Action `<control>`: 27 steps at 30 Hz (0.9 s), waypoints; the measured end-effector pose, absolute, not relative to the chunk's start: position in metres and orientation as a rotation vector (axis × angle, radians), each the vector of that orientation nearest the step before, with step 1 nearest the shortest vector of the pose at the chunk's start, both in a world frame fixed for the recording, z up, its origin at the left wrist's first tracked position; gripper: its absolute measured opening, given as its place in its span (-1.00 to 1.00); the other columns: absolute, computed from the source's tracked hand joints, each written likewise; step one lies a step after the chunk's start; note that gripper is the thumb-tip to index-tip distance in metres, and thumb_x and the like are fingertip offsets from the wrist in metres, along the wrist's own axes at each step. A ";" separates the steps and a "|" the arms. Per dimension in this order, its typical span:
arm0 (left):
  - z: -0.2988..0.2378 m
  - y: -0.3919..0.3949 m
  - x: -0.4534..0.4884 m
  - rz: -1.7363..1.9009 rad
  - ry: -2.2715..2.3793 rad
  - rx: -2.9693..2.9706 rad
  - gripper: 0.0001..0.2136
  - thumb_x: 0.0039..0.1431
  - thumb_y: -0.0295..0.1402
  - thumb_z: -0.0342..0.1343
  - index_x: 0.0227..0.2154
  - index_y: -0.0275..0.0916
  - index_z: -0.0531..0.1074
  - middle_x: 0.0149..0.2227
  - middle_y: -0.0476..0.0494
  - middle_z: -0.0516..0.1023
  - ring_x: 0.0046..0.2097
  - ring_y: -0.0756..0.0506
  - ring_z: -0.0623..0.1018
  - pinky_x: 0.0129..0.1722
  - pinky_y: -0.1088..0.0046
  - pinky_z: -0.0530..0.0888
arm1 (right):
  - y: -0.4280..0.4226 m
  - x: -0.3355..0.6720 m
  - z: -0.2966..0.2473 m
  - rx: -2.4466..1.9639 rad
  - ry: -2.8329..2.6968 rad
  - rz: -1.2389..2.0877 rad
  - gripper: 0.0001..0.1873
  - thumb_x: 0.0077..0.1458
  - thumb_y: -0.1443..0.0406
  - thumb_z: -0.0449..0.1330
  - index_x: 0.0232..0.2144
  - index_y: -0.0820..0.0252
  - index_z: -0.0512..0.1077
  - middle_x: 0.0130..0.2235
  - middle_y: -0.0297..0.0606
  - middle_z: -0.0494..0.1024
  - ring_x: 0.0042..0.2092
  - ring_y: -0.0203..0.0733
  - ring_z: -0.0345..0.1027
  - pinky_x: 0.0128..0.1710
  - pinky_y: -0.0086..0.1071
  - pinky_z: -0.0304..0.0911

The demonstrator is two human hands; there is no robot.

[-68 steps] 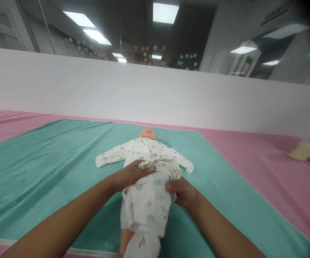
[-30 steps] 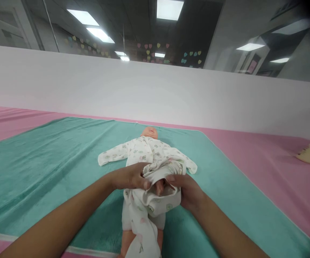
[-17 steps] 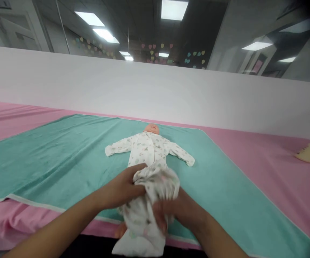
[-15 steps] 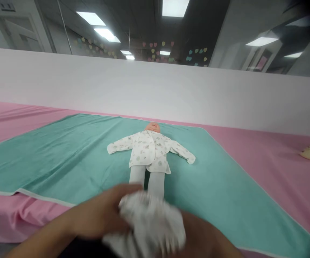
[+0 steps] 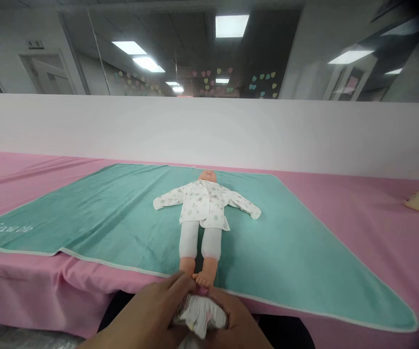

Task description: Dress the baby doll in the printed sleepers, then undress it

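Head view: both hands clutch a bunched white garment [image 5: 202, 316] at the near edge. The left hand [image 5: 147, 315] curls over it and the right hand [image 5: 239, 324] grips from the right. The doll [image 5: 204, 208] lies just beyond, feet near, head far, on a teal towel [image 5: 104, 208] over the pink surface [image 5: 358, 213]. The white script at the towel's left corner is too blurred to read.

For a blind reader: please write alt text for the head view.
Left hand and right hand grip a bunched white garment near the feet of a baby doll lying face up on a teal towel over a pink sheet.
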State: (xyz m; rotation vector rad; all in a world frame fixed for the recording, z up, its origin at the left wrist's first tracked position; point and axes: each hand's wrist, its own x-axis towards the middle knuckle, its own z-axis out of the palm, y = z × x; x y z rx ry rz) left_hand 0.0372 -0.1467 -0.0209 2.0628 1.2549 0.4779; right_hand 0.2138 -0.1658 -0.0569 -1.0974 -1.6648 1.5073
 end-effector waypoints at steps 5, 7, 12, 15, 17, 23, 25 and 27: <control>-0.017 -0.116 0.060 0.333 1.465 2.344 -0.80 -0.05 -0.46 -0.05 -0.31 -0.15 0.31 -0.44 -0.09 0.44 -0.47 -0.13 0.39 -0.47 0.43 0.14 | -0.141 0.225 -0.049 -1.421 -1.531 1.073 -0.91 -0.06 0.34 0.03 -0.47 0.17 0.34 -0.45 -0.35 0.40 -0.40 -0.28 0.25 -0.41 -0.43 0.12; -0.024 -0.102 0.067 0.332 1.410 2.361 -0.87 0.02 -0.43 -0.07 -0.35 -0.17 0.31 -0.52 -0.07 0.39 -0.51 -0.11 0.36 -0.50 0.43 0.11 | -0.132 0.230 -0.057 -1.487 -1.629 0.857 -0.93 -0.04 0.34 0.03 -0.48 0.16 0.32 -0.37 -0.33 0.42 -0.35 -0.27 0.23 -0.38 -0.42 0.07; -0.026 -0.091 0.066 0.422 1.217 2.203 -0.84 0.00 -0.45 -0.05 -0.34 -0.14 0.34 -0.44 -0.04 0.43 -0.40 -0.11 0.40 -0.49 0.45 0.14 | -0.125 0.239 -0.072 -1.569 -1.673 0.877 -0.88 0.06 0.26 -0.03 -0.44 0.14 0.26 -0.46 -0.38 0.40 -0.46 -0.30 0.15 -0.48 -0.41 -0.04; -0.018 -0.096 0.065 0.467 1.142 2.016 -0.79 -0.01 -0.48 -0.09 -0.30 -0.15 0.34 -0.38 0.00 0.46 -0.33 -0.10 0.42 -0.42 0.47 0.22 | -0.128 0.242 -0.066 -1.508 -1.595 1.029 -0.88 0.03 0.23 0.03 -0.44 0.15 0.27 -0.44 -0.37 0.40 -0.42 -0.28 0.18 -0.48 -0.42 -0.01; -0.014 -0.100 0.066 0.494 1.067 1.892 -0.74 -0.04 -0.51 -0.10 -0.26 -0.17 0.34 -0.33 0.02 0.46 -0.27 -0.09 0.42 -0.35 0.47 0.27 | -0.131 0.245 -0.060 -1.449 -1.546 1.132 -0.82 -0.02 0.17 0.12 -0.40 0.14 0.30 -0.41 -0.36 0.40 -0.38 -0.25 0.21 -0.46 -0.41 0.04; -0.012 -0.101 0.074 0.603 1.001 1.847 -0.64 -0.08 -0.51 -0.02 -0.15 -0.15 0.32 -0.21 0.01 0.47 -0.18 -0.09 0.44 -0.22 0.46 0.32 | -0.133 0.252 -0.050 -1.273 -1.489 1.249 -0.65 -0.14 0.05 0.23 -0.41 0.15 0.30 -0.38 -0.35 0.38 -0.34 -0.22 0.21 -0.40 -0.38 0.12; -0.013 -0.096 0.075 0.639 1.038 1.887 -0.70 -0.07 -0.49 -0.01 -0.21 -0.17 0.34 -0.26 0.00 0.48 -0.22 -0.08 0.44 -0.26 0.47 0.32 | -0.129 0.257 -0.050 -1.285 -1.539 1.221 -0.68 -0.11 0.06 0.21 -0.43 0.15 0.28 -0.40 -0.36 0.37 -0.37 -0.24 0.19 -0.42 -0.39 0.09; -0.015 -0.089 0.076 0.670 1.053 1.925 -0.74 -0.07 -0.50 -0.02 -0.26 -0.18 0.34 -0.30 0.01 0.47 -0.26 -0.07 0.43 -0.28 0.48 0.31 | -0.124 0.264 -0.052 -1.283 -1.658 1.143 -0.76 -0.04 0.12 0.16 -0.42 0.16 0.28 -0.41 -0.37 0.38 -0.38 -0.25 0.19 -0.42 -0.39 0.08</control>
